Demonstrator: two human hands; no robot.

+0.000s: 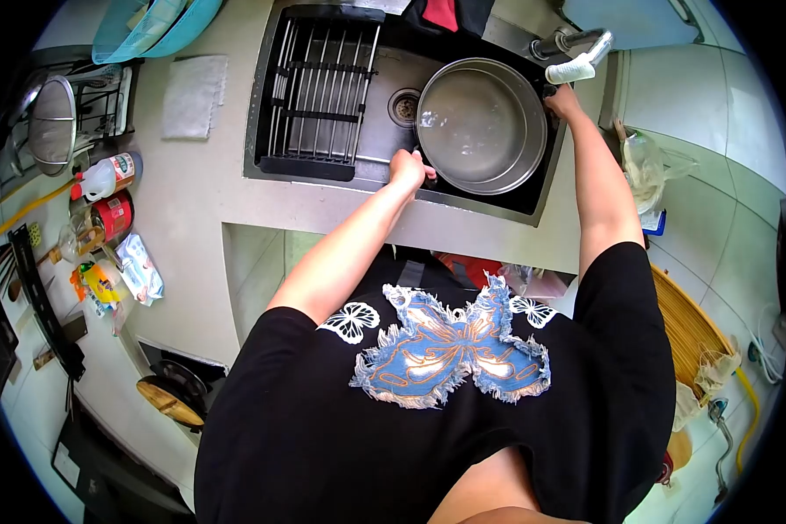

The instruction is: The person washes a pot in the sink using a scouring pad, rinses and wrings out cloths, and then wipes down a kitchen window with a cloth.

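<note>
A round metal pot (526,131) with clear water in it sits in the right part of the dark sink (384,70). My left hand (408,168) is closed around the dark handle at the pot's near-left side. At the far-right side, by the sink's edge, my right hand (564,103) grips the opposite handle, which its fingers mostly hide. The faucet (576,57), with a white spout end, reaches in just above my right hand. To the pot's left shows the sink drain (403,106).
A drying rack (323,96) spans the sink's left side. Left of it, a grey cloth (194,98) lies on the counter (179,183). Bottles (112,175), a wipes pack (140,269) and a dish rack (105,96) stand farther left. Blue basins (162,31) are at the back.
</note>
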